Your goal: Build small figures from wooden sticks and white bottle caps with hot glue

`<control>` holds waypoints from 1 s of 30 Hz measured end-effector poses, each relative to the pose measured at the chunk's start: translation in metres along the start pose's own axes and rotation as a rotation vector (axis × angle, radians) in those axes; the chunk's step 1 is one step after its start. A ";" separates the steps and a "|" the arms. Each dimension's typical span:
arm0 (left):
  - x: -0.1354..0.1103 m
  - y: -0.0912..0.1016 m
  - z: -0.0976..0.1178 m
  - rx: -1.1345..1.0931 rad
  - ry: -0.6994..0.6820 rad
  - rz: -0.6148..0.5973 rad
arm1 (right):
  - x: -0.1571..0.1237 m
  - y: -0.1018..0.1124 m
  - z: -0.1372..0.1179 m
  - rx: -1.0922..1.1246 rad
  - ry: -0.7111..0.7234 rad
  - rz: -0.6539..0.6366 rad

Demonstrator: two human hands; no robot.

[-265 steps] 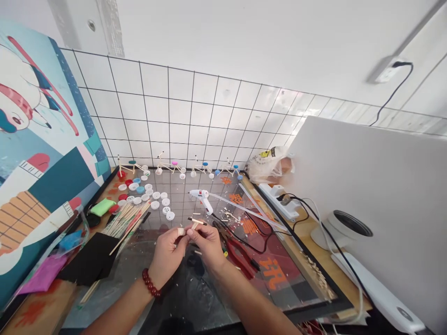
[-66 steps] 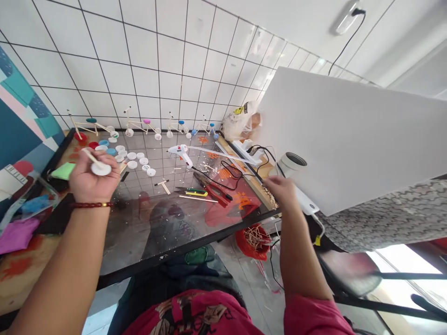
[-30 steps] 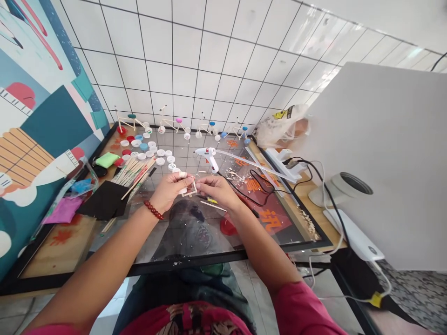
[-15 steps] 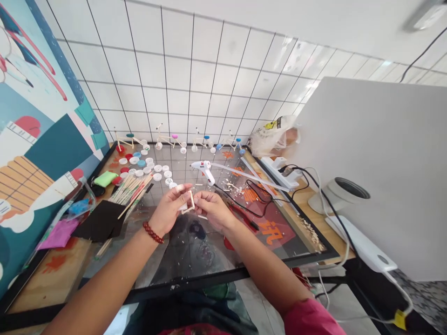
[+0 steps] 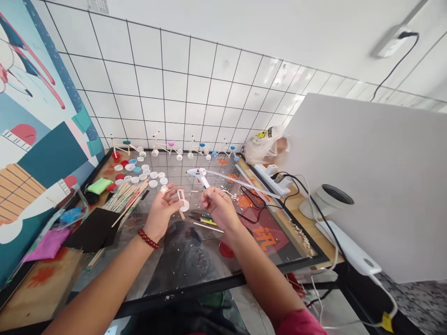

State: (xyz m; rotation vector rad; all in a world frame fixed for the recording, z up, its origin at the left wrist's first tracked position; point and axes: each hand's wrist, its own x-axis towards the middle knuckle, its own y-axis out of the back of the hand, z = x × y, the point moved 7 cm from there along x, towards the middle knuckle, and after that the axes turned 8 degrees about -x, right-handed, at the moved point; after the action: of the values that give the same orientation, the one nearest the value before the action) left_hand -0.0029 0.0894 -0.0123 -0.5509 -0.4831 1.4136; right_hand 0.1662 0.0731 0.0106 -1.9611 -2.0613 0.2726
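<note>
My left hand [image 5: 161, 210] pinches a small frame of short wooden sticks [image 5: 180, 195] between thumb and fingers. A white bottle cap [image 5: 185, 205] sits on the frame near the thumb tip. To the right, my right hand [image 5: 218, 204] is closed, fingertips curled together; whatever they may hold is too small or hidden to make out. It overlaps the handle end of a white glue gun [image 5: 198, 172] lying on the table; contact cannot be told. Below the hands lie a thin stick [image 5: 208, 227] and a yellow-and-black tool [image 5: 208, 221].
Loose bottle caps [image 5: 137, 170], a bundle of sticks [image 5: 125, 195] and black sheets [image 5: 92, 228] lie left. Several stick-and-cap models [image 5: 195, 151] stand along the back. A power strip [image 5: 272, 179], cables and a plastic bag [image 5: 267, 146] are right.
My right hand has moved away from the stick frame, rightward and toward the glue gun's handle. The left hand keeps the frame, now turned with its white cap showing. The view has shifted slightly.
</note>
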 end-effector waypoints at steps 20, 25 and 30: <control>-0.004 -0.006 0.005 -0.183 0.211 -0.040 | -0.011 0.062 -0.046 -1.407 0.188 0.219; -0.010 -0.012 0.003 0.018 0.154 -0.096 | -0.003 0.000 -0.025 -0.993 0.285 -0.023; -0.010 -0.013 -0.001 0.130 0.143 -0.115 | 0.006 -0.017 0.004 -0.619 0.142 -0.083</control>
State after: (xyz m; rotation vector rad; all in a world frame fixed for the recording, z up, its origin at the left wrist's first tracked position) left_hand 0.0067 0.0780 -0.0054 -0.5072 -0.3012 1.2763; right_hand 0.1487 0.0785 0.0132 -2.1146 -2.3033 -0.5744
